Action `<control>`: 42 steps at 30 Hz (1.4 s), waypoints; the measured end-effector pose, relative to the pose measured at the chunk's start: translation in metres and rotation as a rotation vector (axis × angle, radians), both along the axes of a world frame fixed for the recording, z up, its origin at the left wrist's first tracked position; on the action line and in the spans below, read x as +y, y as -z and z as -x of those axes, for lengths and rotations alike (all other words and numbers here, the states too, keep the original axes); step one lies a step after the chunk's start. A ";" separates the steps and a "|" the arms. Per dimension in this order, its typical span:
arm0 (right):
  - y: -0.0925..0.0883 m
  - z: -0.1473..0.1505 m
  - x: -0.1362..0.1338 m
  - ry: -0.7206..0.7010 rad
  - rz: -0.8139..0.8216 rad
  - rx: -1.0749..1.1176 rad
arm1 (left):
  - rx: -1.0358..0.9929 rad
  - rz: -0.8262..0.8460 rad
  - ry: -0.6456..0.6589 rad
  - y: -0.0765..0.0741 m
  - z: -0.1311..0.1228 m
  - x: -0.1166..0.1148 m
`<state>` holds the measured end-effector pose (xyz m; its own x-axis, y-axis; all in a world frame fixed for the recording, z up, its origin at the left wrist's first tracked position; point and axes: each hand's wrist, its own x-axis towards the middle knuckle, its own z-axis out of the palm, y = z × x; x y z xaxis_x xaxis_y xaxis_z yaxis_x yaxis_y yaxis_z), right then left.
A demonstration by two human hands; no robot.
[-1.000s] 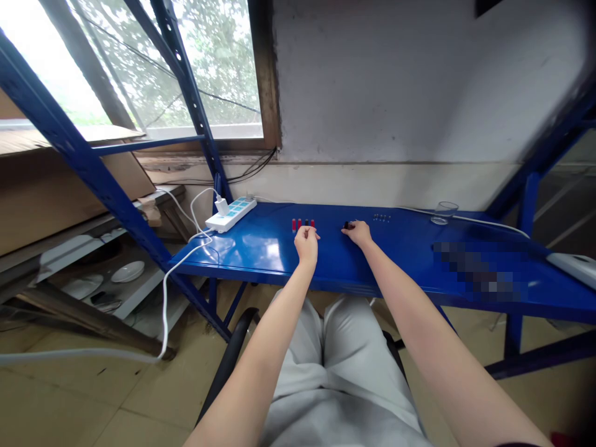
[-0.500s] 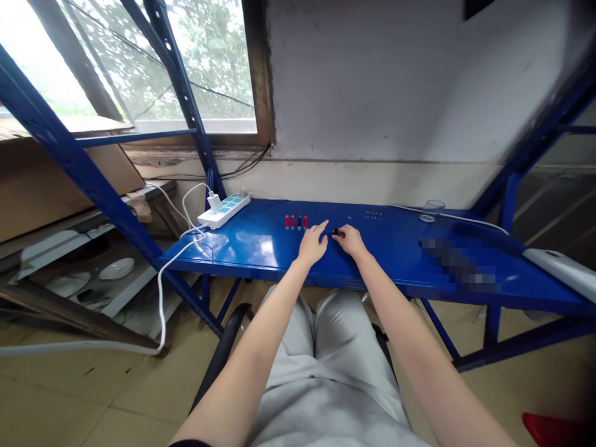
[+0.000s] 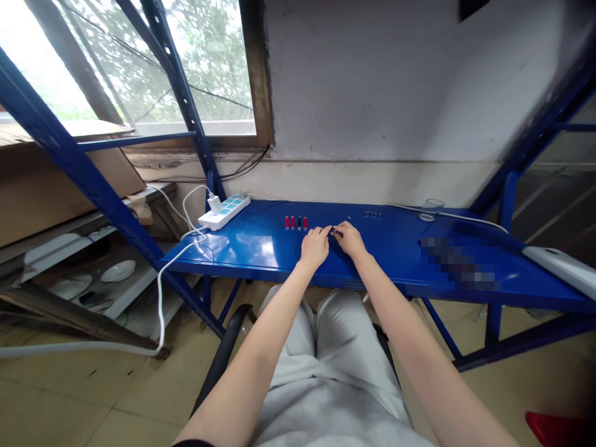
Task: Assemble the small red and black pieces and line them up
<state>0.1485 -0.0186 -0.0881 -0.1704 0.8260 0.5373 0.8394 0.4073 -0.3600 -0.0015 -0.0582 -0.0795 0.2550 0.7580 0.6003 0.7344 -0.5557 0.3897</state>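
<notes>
Both my hands meet over the middle of the blue metal shelf (image 3: pixel 400 261). My right hand (image 3: pixel 349 240) pinches a small dark and red part (image 3: pixel 336 232) at its fingertips. My left hand (image 3: pixel 315 243) has its fingers curled and its fingertips touch the same small part from the left. Just behind my left hand stands a short row of small red and black pieces (image 3: pixel 295 222). A cluster of tiny dark pieces (image 3: pixel 372 215) lies farther back to the right.
A white power strip (image 3: pixel 223 212) with a plugged charger and white cable (image 3: pixel 162 292) sits at the shelf's left end. A small glass (image 3: pixel 430 209) stands at the back right. Blue rack posts (image 3: pixel 69 155) rise left; dishes (image 3: pixel 117 270) lie on a low shelf.
My left hand left the row of red and black pieces and moved right to meet my right hand. My right hand brought the small part toward the middle. The view shifted slightly.
</notes>
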 end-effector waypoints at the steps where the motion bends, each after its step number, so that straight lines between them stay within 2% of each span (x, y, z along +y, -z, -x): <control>1: -0.001 0.001 0.000 -0.009 -0.003 -0.002 | -0.020 -0.001 -0.007 0.000 0.000 0.000; 8: -0.005 0.004 -0.006 -0.110 -0.006 -0.028 | -0.131 -0.032 -0.041 0.001 -0.001 0.002; 21: -0.007 0.007 -0.007 -0.182 -0.001 -0.008 | -0.187 -0.003 -0.071 0.000 0.000 0.002; 27: -0.008 0.009 -0.009 -0.203 -0.018 0.023 | -0.325 0.027 -0.002 -0.001 0.001 0.002; 31: -0.005 0.007 -0.005 -0.195 -0.039 0.148 | -0.580 0.096 0.002 0.001 0.006 0.010; 34: -0.001 0.003 0.000 -0.139 -0.040 0.241 | -0.754 0.152 0.057 0.000 0.010 0.014; 38: 0.005 -0.001 0.006 -0.096 -0.048 0.233 | -0.765 0.185 0.138 -0.002 0.011 0.012; 42: 0.007 -0.002 0.007 -0.084 -0.052 0.206 | -0.755 0.215 0.159 -0.002 0.009 0.011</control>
